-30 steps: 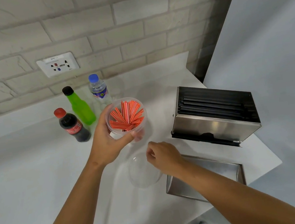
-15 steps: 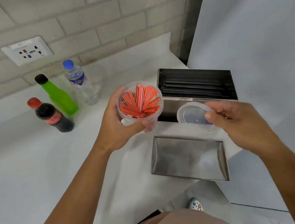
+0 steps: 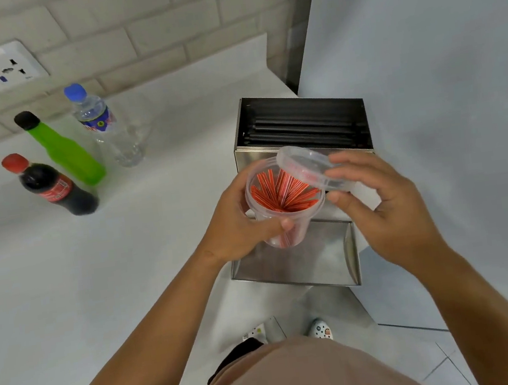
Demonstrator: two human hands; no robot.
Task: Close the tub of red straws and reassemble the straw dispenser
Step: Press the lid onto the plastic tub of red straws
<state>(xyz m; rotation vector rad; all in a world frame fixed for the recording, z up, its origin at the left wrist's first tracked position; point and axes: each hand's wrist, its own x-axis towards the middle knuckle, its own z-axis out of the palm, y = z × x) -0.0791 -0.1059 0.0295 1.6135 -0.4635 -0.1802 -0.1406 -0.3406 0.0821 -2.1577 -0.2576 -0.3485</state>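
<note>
Head view: the left hand [image 3: 237, 226] wraps the clear tub [image 3: 284, 217] of red straws [image 3: 284, 193] held in the air at centre. The right hand [image 3: 385, 208] pinches the clear lid [image 3: 310, 169], tilted at the tub's 2 o'clock rim and apparently not yet seated. The lidding step is in hand; next, level the lid and press it down all round. The open straw dispenser [image 3: 301, 122] stands at 12 o'clock on the surface [image 3: 96, 275], its steel cover [image 3: 314, 255] lying below the tub.
</note>
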